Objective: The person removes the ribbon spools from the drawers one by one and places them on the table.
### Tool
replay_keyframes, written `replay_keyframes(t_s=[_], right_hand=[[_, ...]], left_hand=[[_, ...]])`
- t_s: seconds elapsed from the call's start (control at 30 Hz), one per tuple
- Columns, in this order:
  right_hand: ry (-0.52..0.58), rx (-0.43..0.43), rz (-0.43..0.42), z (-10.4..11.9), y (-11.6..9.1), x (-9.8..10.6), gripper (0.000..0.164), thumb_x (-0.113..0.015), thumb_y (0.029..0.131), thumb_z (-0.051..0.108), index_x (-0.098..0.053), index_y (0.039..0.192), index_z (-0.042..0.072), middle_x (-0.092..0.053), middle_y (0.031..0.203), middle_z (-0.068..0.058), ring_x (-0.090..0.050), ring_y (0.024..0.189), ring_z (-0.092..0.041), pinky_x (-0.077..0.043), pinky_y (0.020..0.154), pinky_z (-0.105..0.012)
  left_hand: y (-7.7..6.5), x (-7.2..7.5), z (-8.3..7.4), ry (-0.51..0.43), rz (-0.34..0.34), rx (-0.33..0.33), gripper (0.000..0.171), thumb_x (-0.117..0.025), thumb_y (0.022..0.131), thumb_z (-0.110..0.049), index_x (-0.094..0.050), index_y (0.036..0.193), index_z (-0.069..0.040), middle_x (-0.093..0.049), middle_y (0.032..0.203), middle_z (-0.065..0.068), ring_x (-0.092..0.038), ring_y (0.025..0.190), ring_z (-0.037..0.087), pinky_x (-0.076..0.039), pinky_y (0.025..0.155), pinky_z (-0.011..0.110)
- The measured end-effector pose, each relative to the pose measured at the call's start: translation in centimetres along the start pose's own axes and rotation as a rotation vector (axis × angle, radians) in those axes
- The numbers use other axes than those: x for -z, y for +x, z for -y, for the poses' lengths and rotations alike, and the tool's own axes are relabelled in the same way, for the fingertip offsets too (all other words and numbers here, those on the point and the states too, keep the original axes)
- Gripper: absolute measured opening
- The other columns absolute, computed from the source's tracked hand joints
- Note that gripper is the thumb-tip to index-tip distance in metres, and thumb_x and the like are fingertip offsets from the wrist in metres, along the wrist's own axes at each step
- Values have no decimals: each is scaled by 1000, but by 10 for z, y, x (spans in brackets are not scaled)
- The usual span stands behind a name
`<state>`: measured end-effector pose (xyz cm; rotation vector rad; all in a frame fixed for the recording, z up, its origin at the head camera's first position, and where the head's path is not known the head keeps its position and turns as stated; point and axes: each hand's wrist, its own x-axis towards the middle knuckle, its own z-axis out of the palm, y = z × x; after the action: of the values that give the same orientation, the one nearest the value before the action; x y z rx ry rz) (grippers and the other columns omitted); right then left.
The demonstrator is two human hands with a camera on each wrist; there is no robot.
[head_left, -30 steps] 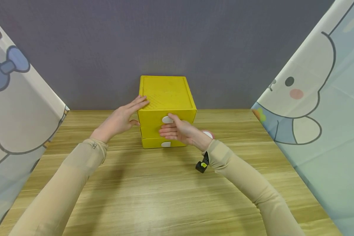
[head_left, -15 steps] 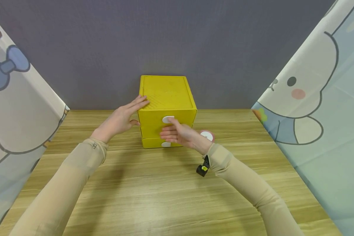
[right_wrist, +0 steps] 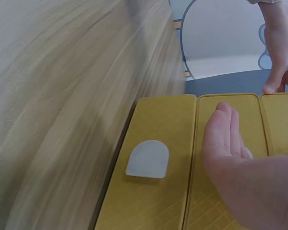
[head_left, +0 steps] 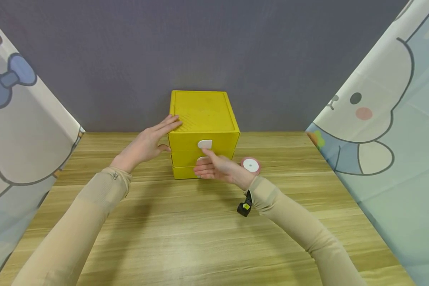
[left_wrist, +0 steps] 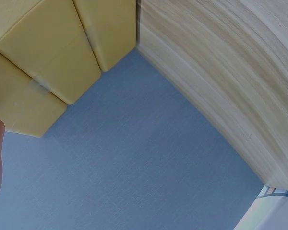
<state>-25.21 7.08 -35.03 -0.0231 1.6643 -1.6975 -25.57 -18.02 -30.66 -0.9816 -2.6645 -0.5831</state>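
Observation:
A yellow box of three stacked drawers (head_left: 203, 111) stands at the back of the table, with rounded white tabs on its fronts. My left hand (head_left: 144, 147) rests at its left front corner, straight fingers on top and thumb low by the side. My right hand (head_left: 219, 167) is in front of the middle and bottom drawers, fingers straight and thumb tip just under the top tab (head_left: 205, 144). In the right wrist view, the bottom drawer's tab (right_wrist: 148, 159) shows whole, while the middle one is mostly behind the fingers (right_wrist: 222, 127).
A flat pink-and-white spool (head_left: 250, 165) lies right of the box, beside my right wrist. From that wrist hangs a black strapped device (head_left: 244, 206). A grey wall (head_left: 271, 79) stands behind the box; printed cartoon cloths flank the wooden table (head_left: 178, 238).
My right hand has slid slightly down the drawer fronts, uncovering the top tab and covering the bottom one in the head view. The left hand stays in place; all drawers look closed throughout.

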Motion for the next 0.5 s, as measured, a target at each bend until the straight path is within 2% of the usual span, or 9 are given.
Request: replay_keyframes(t_s=[0.27, 0.5], right_hand=[[-3, -28, -1, -7, 6, 4, 67, -31, 102, 48, -42, 139, -7, -48, 141, -28, -49, 131, -37, -35, 116, -45], [-23, -48, -17, -15, 14, 7, 68, -30, 102, 48, -47, 135, -9, -51, 138, -27, -60, 120, -30, -40, 113, -43]], left_hand=[[0, 0, -1, -2, 10, 4, 86, -74, 77, 3, -31, 151, -12, -21, 161, 8, -23, 148, 30, -51, 98, 48], [0, 0, -1, -1, -1, 5, 87, -75, 76, 3, -32, 150, -12, -22, 161, 8, -24, 147, 30, -52, 96, 48]])
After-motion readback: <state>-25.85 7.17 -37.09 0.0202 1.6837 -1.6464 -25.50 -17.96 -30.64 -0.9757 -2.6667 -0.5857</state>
